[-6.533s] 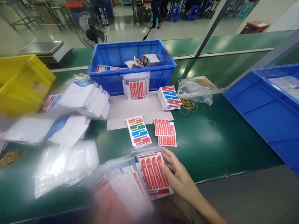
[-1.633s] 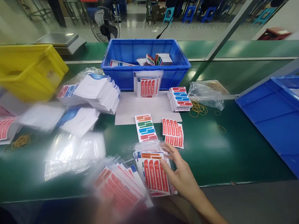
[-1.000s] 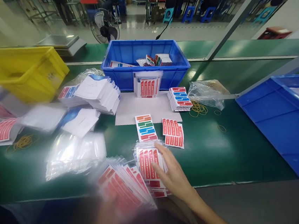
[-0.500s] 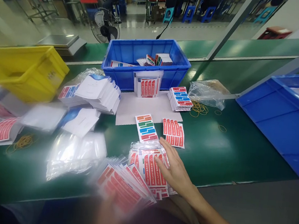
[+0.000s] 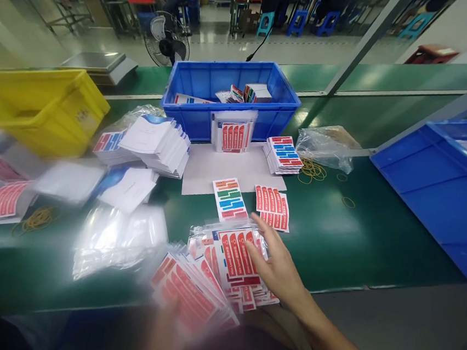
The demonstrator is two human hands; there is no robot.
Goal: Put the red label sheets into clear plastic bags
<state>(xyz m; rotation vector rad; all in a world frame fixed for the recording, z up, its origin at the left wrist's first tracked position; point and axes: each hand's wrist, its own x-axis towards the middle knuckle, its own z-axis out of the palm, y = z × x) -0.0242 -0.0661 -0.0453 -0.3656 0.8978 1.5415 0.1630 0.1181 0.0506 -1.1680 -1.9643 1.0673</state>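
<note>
My right hand [image 5: 277, 259] rests with spread fingers at the right edge of a pile of clear bags [image 5: 237, 258] holding red-striped label sheets. Blurred at the bottom, my left hand [image 5: 168, 317] is at a fanned bundle of bagged labels [image 5: 191, 289]; its fingers are smeared. Beyond the pile lie a multicoloured label sheet [image 5: 230, 198] and red label sheets [image 5: 272, 206]. Flat clear bags [image 5: 122, 236] are on the left, near white folded papers [image 5: 133, 190].
A blue bin [image 5: 228, 117] stands at the back, a yellow bin [image 5: 49, 119] at left and another blue bin [image 5: 435, 183] at right. Paper stacks [image 5: 157, 145], a label stack [image 5: 284, 155] and rubber bands [image 5: 312, 170] lie on the green table [image 5: 343, 235]. People work in the background.
The bagged labels between my hands are spread wider to the left, and more of them show. My right hand remains at the pile's right edge. The view has shifted slightly.
</note>
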